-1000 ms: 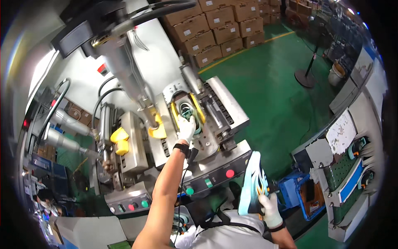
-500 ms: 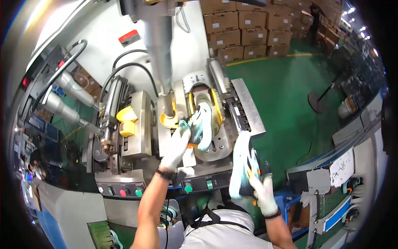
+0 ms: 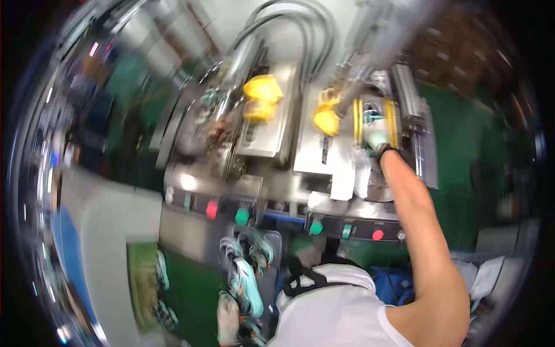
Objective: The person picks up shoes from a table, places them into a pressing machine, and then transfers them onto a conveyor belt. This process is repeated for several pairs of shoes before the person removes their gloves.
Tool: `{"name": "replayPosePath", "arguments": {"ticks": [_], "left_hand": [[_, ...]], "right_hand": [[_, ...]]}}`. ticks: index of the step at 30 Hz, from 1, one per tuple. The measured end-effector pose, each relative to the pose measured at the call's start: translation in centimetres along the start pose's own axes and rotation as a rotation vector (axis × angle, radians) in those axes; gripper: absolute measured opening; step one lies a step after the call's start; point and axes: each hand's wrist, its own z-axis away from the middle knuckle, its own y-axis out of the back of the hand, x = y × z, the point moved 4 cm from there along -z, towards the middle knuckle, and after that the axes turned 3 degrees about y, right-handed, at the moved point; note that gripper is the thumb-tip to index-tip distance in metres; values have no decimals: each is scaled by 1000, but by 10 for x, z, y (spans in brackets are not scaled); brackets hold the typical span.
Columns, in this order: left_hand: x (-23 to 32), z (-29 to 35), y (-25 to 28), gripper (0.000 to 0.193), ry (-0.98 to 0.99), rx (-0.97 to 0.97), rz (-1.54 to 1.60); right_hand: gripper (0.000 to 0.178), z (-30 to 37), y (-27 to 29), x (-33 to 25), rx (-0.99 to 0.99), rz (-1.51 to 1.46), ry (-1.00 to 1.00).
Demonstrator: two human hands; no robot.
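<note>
My right hand (image 3: 377, 136), in a white glove, reaches into the pressing machine at the right. It is closed on the heel end of a sneaker (image 3: 374, 112) with dark and pale turquoise parts, which sits between two upright yellow pads (image 3: 358, 122). Motion blur and the glove hide part of the grip. Low in the view, a smeared pale shape (image 3: 228, 319) beside several sneakers looks like my left glove; its fingers cannot be made out. Closest to it is a sneaker with a pale turquoise sole (image 3: 247, 287), on a grey rack (image 3: 276, 242).
Yellow blocks (image 3: 263, 98) stand on the left machine station, and another yellow pad (image 3: 326, 120) is left of my right hand. Green and red buttons line the front panel (image 3: 361, 231). Black hoses (image 3: 289, 13) arch overhead. More sneakers (image 3: 163, 289) lie by a green mat.
My view has swung left. My right hand has gone from the front right into the machine. My left hand has left the machine, where it held a sneaker.
</note>
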Motion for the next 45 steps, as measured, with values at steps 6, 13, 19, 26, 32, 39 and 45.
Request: {"name": "replayPosePath", "arguments": {"ticks": [6, 13, 19, 26, 32, 39, 45], "left_hand": [[-170, -34, -149, 40, 381, 633, 788], [-159, -70, -242, 84, 712, 571, 682], [-152, -105, -238, 88, 384, 482, 828], [-384, -119, -141, 49, 460, 450, 372], [-589, -190, 53, 54, 476, 718, -43], [-633, -231, 7, 51, 594, 359, -153], [-520, -157, -50, 50, 436, 178, -20]], "right_hand": [[23, -55, 14, 49, -82, -141, 236], [67, 202, -5, -155, -53, -136, 540], [102, 362, -110, -101, -241, 519, 675], [103, 368, -91, -81, -332, 428, 868], [88, 454, -57, -29, -423, 570, 608], [75, 493, -50, 33, -689, 481, 113], [65, 514, -106, -40, -803, 264, -44]]}}
